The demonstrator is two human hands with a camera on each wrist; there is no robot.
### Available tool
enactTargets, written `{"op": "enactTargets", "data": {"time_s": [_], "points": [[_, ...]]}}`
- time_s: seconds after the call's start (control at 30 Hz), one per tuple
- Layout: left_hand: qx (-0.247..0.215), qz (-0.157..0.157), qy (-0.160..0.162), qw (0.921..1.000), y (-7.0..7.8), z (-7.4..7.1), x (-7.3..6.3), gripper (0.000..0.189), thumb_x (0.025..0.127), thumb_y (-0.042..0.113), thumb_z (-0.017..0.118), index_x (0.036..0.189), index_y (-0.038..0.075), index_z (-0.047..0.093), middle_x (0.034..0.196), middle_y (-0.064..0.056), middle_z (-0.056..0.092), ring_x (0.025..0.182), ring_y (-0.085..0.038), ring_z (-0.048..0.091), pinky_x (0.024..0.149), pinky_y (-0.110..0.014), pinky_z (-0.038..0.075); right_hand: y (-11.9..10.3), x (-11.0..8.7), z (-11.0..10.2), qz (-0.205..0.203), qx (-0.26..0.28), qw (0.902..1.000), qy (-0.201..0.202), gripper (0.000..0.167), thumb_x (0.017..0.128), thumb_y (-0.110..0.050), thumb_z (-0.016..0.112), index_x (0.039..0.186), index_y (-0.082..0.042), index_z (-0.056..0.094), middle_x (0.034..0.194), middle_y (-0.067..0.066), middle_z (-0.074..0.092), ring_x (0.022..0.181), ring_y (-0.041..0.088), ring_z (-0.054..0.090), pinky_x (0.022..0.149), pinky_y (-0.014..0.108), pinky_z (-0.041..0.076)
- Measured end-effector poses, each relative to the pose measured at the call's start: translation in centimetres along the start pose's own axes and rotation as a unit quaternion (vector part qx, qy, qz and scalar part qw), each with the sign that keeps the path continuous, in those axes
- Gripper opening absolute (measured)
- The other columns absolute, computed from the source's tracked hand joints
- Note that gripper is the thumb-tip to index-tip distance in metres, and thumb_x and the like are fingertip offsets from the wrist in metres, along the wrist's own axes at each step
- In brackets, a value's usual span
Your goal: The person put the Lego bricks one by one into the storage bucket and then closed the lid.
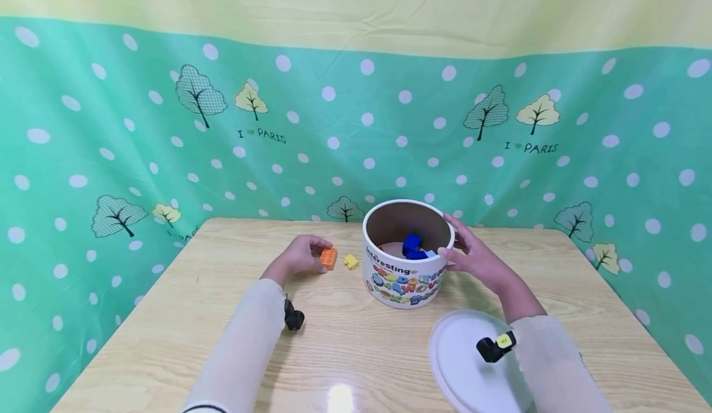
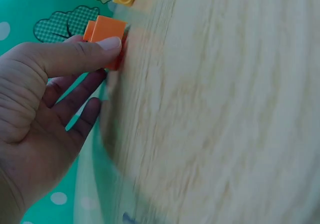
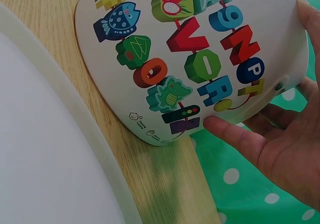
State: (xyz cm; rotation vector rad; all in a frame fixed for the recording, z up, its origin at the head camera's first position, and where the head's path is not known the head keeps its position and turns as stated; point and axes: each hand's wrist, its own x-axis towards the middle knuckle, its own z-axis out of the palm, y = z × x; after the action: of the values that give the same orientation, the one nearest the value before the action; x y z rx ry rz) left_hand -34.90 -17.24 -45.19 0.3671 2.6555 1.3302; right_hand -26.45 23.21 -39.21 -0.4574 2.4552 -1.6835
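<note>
My left hand (image 1: 303,255) pinches an orange toy building brick (image 2: 107,29) between thumb and fingers, low over the table at its far side. To the right of that brick is a small yellow brick (image 1: 351,261). A round white bucket (image 1: 397,289) printed with colourful letters and pictures stands upright and open. Several blue bricks (image 1: 412,243) lie inside it; part of its floor is hidden by the front wall. With thumb and fingers spread around the bucket's right side near the rim, my right hand (image 1: 473,252) holds it.
A round white lid (image 1: 473,351) lies flat on the wooden table (image 1: 356,351), partly under my right forearm in the head view. Behind the table's far edge hangs a green dotted curtain (image 1: 311,110). Small black cameras sit on both wrists.
</note>
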Motion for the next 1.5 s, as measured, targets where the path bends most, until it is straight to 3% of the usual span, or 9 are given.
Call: {"op": "enactTargets", "data": {"time_s": [0.3, 0.6, 0.83, 1.13, 1.27, 1.5], "points": [[-0.008, 0.005, 0.003, 1.0000, 0.9, -0.9, -2.0, 0.056, 0.066, -0.002, 0.086, 0.117, 0.014, 0.071, 0.113, -0.003, 0.066, 0.105, -0.024, 0.061, 0.092, -0.039, 0.052, 0.0, 0.0, 0.0, 0.003, -0.010, 0.9999, 0.001, 0.085, 0.094, -0.036, 0.065, 0.157, -0.036, 0.008, 0.157, 0.022, 0.018, 0.139, 0.046, 0.026, 0.092, 0.056, 0.049], [-0.052, 0.039, -0.013, 0.9978, 1.6, -1.6, -3.3, 0.059, 0.066, -0.001, 0.087, 0.121, 0.008, 0.068, 0.115, -0.009, 0.063, 0.096, -0.025, 0.065, 0.082, -0.033, 0.056, -0.1, 0.0, 0.0, 0.006, -0.006, 1.0000, 0.002, 0.085, 0.094, -0.036, 0.066, 0.156, -0.038, 0.008, 0.158, 0.022, 0.017, 0.140, 0.046, 0.025, 0.092, 0.056, 0.049], [-0.087, 0.078, -0.018, 0.9930, 2.6, -2.0, -3.9, 0.057, 0.068, -0.006, 0.084, 0.122, 0.001, 0.066, 0.117, -0.013, 0.061, 0.101, -0.028, 0.064, 0.086, -0.033, 0.055, -0.2, -0.1, 0.1, 0.009, -0.005, 0.9999, 0.005, 0.086, 0.093, -0.035, 0.067, 0.156, -0.039, 0.009, 0.158, 0.021, 0.018, 0.140, 0.046, 0.024, 0.092, 0.056, 0.049], [-0.133, 0.094, -0.027, 0.9863, 4.1, -2.1, -4.5, 0.058, 0.071, -0.013, 0.079, 0.125, -0.004, 0.061, 0.126, -0.018, 0.057, 0.110, -0.037, 0.060, 0.090, -0.033, 0.054, -0.2, -0.1, 0.2, 0.010, -0.011, 0.9999, 0.007, 0.086, 0.092, -0.036, 0.067, 0.156, -0.040, 0.009, 0.158, 0.022, 0.018, 0.140, 0.046, 0.024, 0.092, 0.057, 0.049], [-0.135, 0.105, -0.031, 0.9847, 4.8, -2.2, -4.7, 0.058, 0.071, -0.014, 0.078, 0.126, -0.005, 0.060, 0.128, -0.019, 0.055, 0.111, -0.041, 0.059, 0.088, -0.034, 0.054, -0.2, -0.2, 0.2, 0.010, -0.011, 0.9999, 0.007, 0.086, 0.093, -0.036, 0.067, 0.156, -0.040, 0.009, 0.158, 0.022, 0.017, 0.140, 0.046, 0.024, 0.092, 0.057, 0.048], [-0.118, 0.128, -0.026, 0.9844, 6.3, -2.4, -4.8, 0.062, 0.070, -0.011, 0.081, 0.127, -0.004, 0.060, 0.127, -0.019, 0.054, 0.113, -0.037, 0.057, 0.091, -0.037, 0.053, -0.3, -0.3, 0.2, 0.012, -0.015, 0.9998, 0.007, 0.086, 0.093, -0.037, 0.066, 0.156, -0.040, 0.008, 0.158, 0.022, 0.016, 0.140, 0.046, 0.024, 0.092, 0.057, 0.049]]}}
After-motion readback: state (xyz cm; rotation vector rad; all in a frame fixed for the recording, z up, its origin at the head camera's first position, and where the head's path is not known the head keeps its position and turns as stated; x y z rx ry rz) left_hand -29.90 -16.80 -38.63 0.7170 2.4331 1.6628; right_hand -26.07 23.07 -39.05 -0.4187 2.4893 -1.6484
